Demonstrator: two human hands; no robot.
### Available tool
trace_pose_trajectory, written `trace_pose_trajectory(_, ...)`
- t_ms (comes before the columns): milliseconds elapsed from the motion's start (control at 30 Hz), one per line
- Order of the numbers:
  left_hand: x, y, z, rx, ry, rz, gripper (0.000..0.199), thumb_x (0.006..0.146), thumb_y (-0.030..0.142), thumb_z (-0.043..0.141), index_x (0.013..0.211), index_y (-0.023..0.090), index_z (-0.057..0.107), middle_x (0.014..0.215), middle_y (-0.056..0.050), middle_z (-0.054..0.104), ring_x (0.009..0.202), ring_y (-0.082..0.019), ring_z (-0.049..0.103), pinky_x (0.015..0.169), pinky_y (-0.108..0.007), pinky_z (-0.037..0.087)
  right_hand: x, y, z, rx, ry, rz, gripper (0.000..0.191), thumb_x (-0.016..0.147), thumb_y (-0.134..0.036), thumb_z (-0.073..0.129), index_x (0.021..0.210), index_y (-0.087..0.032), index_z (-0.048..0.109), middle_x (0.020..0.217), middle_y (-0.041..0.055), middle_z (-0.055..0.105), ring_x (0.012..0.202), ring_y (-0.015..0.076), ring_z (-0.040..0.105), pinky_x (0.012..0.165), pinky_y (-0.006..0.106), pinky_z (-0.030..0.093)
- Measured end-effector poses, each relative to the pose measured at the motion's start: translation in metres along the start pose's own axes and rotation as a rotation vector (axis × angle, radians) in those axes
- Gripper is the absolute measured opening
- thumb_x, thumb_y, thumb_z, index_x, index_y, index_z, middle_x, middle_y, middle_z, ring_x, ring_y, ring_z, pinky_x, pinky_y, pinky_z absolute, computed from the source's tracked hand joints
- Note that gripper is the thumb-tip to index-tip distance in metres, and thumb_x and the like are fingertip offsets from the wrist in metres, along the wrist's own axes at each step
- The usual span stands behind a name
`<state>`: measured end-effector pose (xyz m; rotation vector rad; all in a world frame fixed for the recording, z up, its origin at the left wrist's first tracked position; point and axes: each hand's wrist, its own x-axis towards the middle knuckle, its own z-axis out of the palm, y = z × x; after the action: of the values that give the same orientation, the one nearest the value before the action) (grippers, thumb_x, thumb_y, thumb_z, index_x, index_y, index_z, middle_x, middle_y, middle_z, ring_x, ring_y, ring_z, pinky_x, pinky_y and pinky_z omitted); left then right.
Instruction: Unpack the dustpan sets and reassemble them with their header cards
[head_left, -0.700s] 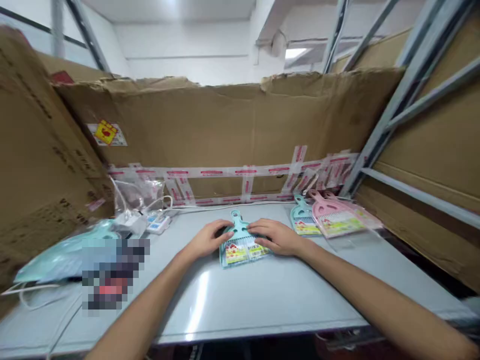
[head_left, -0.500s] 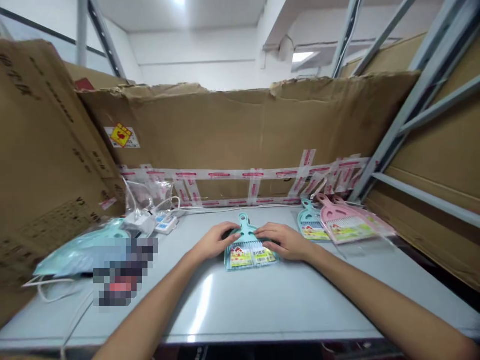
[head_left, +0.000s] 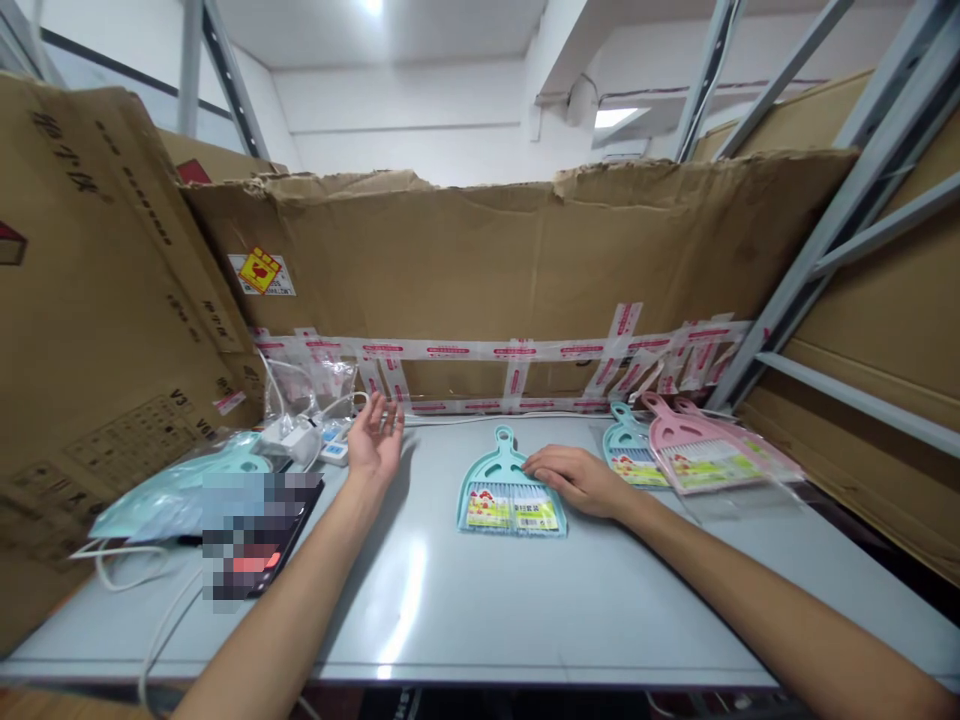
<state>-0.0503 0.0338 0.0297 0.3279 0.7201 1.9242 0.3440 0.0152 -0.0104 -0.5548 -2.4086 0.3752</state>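
A turquoise dustpan-and-brush set [head_left: 513,470] lies flat on the grey table, its handle pointing away from me. A bright printed label with a barcode covers its bristles. My right hand [head_left: 576,480] rests at the set's upper right edge, fingers stretched out and lying over the rim without wrapping round it. Off to the left, my left hand [head_left: 377,440] is lifted above the table, palm turned up and fingers apart, with nothing in it. Behind that hand sits a white power strip [head_left: 334,448].
More sets lie at the right: a turquoise one [head_left: 628,450] and pink ones [head_left: 701,455]. At the left are a bagged turquoise dustpan [head_left: 180,495], a partly blurred dark device [head_left: 304,520] and white cables [head_left: 161,630]. A tall cardboard sheet [head_left: 480,260] closes off the back.
My left hand has left the dustpan set, moving left and up and turning its palm upward. My right hand stays at the set's right edge. The view has shifted slightly.
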Motion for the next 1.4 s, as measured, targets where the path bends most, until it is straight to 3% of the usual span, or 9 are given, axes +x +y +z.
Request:
trace_pose_trajectory(200, 0.011, 0.012, -0.005, -0.046, 0.149, 0.002, 0.036, 0.107, 0.057, 0.072, 0.102, 0.022, 0.067, 0.120, -0.010, 0.074, 0.107, -0.021, 0.077, 0.095, -0.038, 0.066, 0.001, -0.001, 0.001, -0.012, 0.006, 0.000, 0.039, 0.122, -0.040, 0.046, 0.127, -0.026, 0.082, 0.123, 0.0089, 0.086, 0.118, 0.0264, 0.080, 0.107, 0.045, 0.064)
trace_pose_trajectory(333, 0.015, 0.012, -0.009, -0.039, 0.189, 0.032, 0.006, 0.105, 0.029, 0.072, 0.105, 0.022, 0.072, 0.103, -0.005, 0.074, 0.087, -0.013, 0.074, 0.081, -0.025, 0.062, 0.002, -0.002, 0.001, -0.031, 0.015, 0.013, 0.040, 0.122, -0.042, 0.045, 0.127, -0.026, 0.082, 0.123, 0.0096, 0.086, 0.118, 0.0269, 0.079, 0.106, 0.045, 0.065)
trace_pose_trajectory(467, 0.015, 0.008, -0.010, 0.067, 0.154, 0.088, 0.016, 0.090, 0.020, 0.077, 0.105, 0.021, 0.079, 0.085, 0.001, 0.070, 0.067, -0.009, 0.061, 0.063, -0.019, 0.050, 0.002, -0.001, 0.002, -0.051, 0.029, 0.046, 0.043, 0.123, -0.041, 0.040, 0.128, -0.027, 0.080, 0.125, 0.0095, 0.084, 0.120, 0.0264, 0.078, 0.110, 0.046, 0.064)
trace_pose_trajectory(567, 0.007, 0.001, -0.006, 0.220, 0.015, 0.134, 0.024, 0.082, 0.030, 0.084, 0.103, 0.019, 0.083, 0.083, 0.001, 0.070, 0.065, -0.009, 0.058, 0.061, -0.019, 0.046, 0.001, 0.002, 0.004, -0.067, 0.042, 0.075, 0.042, 0.123, -0.042, 0.041, 0.131, -0.027, 0.079, 0.128, 0.0094, 0.083, 0.123, 0.0267, 0.077, 0.113, 0.048, 0.062)
trace_pose_trajectory(700, -0.010, -0.013, -0.001, 0.590, -0.318, 0.088, 0.040, 0.075, 0.048, 0.090, 0.100, 0.016, 0.087, 0.086, -0.005, 0.075, 0.072, -0.016, 0.063, 0.066, -0.027, 0.049, -0.001, 0.008, 0.007, -0.079, 0.046, 0.097, 0.040, 0.123, -0.042, 0.044, 0.139, -0.027, 0.077, 0.137, 0.0101, 0.081, 0.131, 0.0271, 0.075, 0.119, 0.049, 0.060)
trace_pose_trajectory(800, -0.021, -0.022, 0.000, 0.881, -0.538, 0.143, 0.039, 0.081, 0.055, 0.086, 0.095, 0.019, 0.089, 0.085, -0.008, 0.078, 0.075, -0.021, 0.065, 0.070, -0.032, 0.050, -0.002, 0.011, 0.009, -0.086, 0.057, 0.096, 0.039, 0.122, -0.041, 0.046, 0.144, -0.027, 0.075, 0.140, 0.0116, 0.080, 0.134, 0.0281, 0.073, 0.119, 0.051, 0.060)
trace_pose_trajectory(900, -0.031, -0.029, -0.002, 1.000, -0.688, 0.209, 0.035, 0.090, 0.055, 0.079, 0.092, 0.021, 0.090, 0.083, -0.008, 0.078, 0.077, -0.024, 0.065, 0.076, -0.035, 0.051, -0.002, 0.012, 0.009, -0.092, 0.093, 0.079, 0.038, 0.120, -0.043, 0.051, 0.145, -0.027, 0.074, 0.139, 0.0137, 0.080, 0.135, 0.0306, 0.072, 0.120, 0.055, 0.060)
trace_pose_trajectory(1233, -0.049, -0.037, 0.001, 1.007, -0.880, 0.072, 0.036, 0.094, 0.056, 0.079, 0.093, 0.022, 0.093, 0.084, -0.010, 0.078, 0.082, -0.027, 0.067, 0.083, -0.038, 0.052, -0.005, 0.007, 0.007, -0.055, 0.206, 0.221, 0.073, 0.114, -0.053, 0.066, 0.177, -0.028, 0.041, 0.159, 0.0183, 0.068, 0.146, 0.0353, 0.068, 0.121, 0.057, 0.058)
trace_pose_trajectory(1400, -0.053, -0.038, 0.003, 1.011, -0.943, 0.030, 0.041, 0.094, 0.060, 0.081, 0.095, 0.022, 0.093, 0.088, -0.012, 0.080, 0.082, -0.027, 0.068, 0.082, -0.039, 0.053, -0.003, 0.003, 0.009, 0.023, 0.338, 0.242, 0.095, 0.115, -0.044, 0.063, 0.187, -0.030, 0.003, 0.156, 0.0191, 0.071, 0.139, 0.0342, 0.074, 0.091, 0.044, 0.071)
